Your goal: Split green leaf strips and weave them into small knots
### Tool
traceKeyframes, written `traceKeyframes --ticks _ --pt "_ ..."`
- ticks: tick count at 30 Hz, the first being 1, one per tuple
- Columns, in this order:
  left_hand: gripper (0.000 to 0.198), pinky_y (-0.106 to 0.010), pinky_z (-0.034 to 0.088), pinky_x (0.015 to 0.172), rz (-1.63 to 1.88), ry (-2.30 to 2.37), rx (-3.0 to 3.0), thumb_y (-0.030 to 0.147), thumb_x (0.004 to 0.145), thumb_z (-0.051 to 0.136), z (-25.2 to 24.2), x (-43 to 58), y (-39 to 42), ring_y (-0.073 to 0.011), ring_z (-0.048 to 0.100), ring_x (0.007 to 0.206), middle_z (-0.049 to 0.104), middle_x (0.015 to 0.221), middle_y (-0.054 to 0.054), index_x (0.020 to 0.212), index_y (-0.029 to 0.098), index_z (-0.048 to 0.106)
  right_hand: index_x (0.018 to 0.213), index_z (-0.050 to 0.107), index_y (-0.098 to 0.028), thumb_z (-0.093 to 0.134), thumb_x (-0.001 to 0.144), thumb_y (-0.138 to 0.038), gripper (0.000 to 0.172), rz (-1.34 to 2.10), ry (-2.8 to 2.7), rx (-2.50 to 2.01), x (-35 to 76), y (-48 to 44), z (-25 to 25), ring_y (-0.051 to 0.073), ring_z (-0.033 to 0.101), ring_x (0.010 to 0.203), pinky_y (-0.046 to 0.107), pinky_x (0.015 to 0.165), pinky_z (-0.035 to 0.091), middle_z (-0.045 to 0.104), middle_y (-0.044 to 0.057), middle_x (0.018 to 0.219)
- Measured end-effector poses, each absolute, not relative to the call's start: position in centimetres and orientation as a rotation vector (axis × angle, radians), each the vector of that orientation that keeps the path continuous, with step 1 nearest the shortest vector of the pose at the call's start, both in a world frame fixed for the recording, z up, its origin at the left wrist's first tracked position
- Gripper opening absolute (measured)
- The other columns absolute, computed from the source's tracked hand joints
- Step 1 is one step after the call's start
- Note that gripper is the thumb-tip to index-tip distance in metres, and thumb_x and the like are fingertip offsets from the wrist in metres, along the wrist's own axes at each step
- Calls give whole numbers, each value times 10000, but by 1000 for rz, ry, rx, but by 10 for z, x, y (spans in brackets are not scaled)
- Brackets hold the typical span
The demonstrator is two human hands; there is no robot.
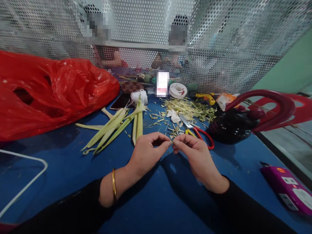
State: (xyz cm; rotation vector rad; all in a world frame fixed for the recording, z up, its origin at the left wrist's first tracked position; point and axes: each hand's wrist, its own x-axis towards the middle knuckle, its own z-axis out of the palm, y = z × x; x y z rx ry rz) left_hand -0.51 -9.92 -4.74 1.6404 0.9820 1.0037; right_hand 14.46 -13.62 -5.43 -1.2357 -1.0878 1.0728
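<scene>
My left hand and my right hand are held fingertip to fingertip above the blue table. Thumb and forefinger are pinched on each, around something too small to make out. A gold bangle circles my left wrist. Just beyond my right hand lie open scissors with red handles, and a bit of yellow shows beside them. Pale green husk-like leaf strips are spread beyond my left hand, some tied near a white thread spool. Thin yellow-green plant scraps are heaped behind the scissors.
A red plastic bag bulges at left above a white cable. At right stand a black pot with a dark red handle and a purple power strip. Behind are a ribbon roll, a lit screen and perforated metal.
</scene>
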Motion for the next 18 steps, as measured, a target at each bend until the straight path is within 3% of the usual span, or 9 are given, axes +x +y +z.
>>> traceKeyframes --ticks 7,18 --pt "81 -222 470 698 1092 1018 2049 164 790 634 -49 -9 -100 -128 660 729 730 773 8 796 188 711 713 667 -180 679 742 -273 99 1046 -1108 -1248 145 -135 -54 124 576 600 269 614 477 629 -17 640" --pt "113 -238 490 655 729 942 988 255 694 734 -42 -6 -94 -110 616 599 659 604 4 685 153 686 835 662 -208 584 865 -207 83 425 -1646 -1342 148 -141 -52 162 626 726 294 674 479 694 26 788"
